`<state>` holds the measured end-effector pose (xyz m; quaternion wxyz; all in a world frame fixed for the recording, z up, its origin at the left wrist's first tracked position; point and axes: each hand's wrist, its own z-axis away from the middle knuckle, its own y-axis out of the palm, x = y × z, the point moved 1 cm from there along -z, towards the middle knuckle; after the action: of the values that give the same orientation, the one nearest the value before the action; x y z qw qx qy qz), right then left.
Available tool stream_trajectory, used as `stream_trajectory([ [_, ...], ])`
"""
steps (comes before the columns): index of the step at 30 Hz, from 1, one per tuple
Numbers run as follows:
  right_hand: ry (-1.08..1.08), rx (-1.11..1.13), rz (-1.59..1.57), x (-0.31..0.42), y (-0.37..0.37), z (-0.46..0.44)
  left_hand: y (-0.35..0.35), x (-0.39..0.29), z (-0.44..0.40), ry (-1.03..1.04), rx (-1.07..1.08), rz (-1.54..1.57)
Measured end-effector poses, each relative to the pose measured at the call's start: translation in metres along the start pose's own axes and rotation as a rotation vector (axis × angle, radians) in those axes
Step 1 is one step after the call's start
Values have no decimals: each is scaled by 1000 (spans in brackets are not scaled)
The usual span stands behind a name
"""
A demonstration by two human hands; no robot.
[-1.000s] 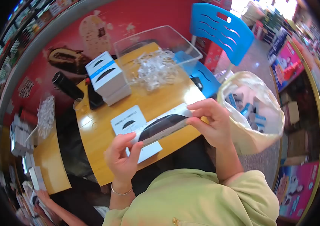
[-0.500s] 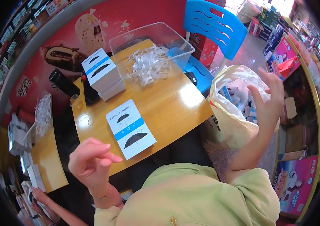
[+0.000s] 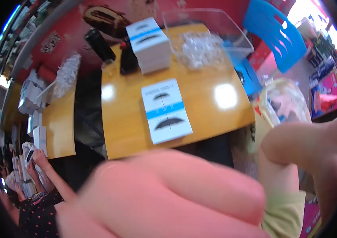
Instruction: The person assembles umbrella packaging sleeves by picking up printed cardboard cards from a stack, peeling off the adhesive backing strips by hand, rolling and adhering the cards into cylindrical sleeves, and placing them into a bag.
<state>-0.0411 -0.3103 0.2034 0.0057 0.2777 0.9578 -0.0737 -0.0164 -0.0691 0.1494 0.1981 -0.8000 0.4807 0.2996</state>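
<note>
Cards [image 3: 166, 111] lie in a low stack by the near edge of the table [image 3: 120, 131], about midway along it, just beyond the left hand [image 3: 192, 190], with a strip of surface showing between them. At far left, a co-worker's hand [image 3: 39, 156] is beside a side table [image 3: 59, 139]. A black bottle [image 3: 99, 43] is at the surface's far left corner, and a tall stack [image 3: 152, 51] is right of it, toward the far edge. The left hand, blurred and close to the camera, spans the area before the near edge; I cannot tell whether its fingers are together or apart. White strips [image 3: 200, 49] fill part of the far right corner. Beyond the right edge are a blue chair [image 3: 273, 35] and a bag [image 3: 260, 127]. Farthest right, the right arm [image 3: 307, 139] bends; its hand's state cannot be told.
</note>
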Motion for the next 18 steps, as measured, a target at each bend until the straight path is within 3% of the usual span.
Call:
stream_trajectory([
  [18,0,-17,-151,-43,33,-2,42,23,-26,201,32,258],
])
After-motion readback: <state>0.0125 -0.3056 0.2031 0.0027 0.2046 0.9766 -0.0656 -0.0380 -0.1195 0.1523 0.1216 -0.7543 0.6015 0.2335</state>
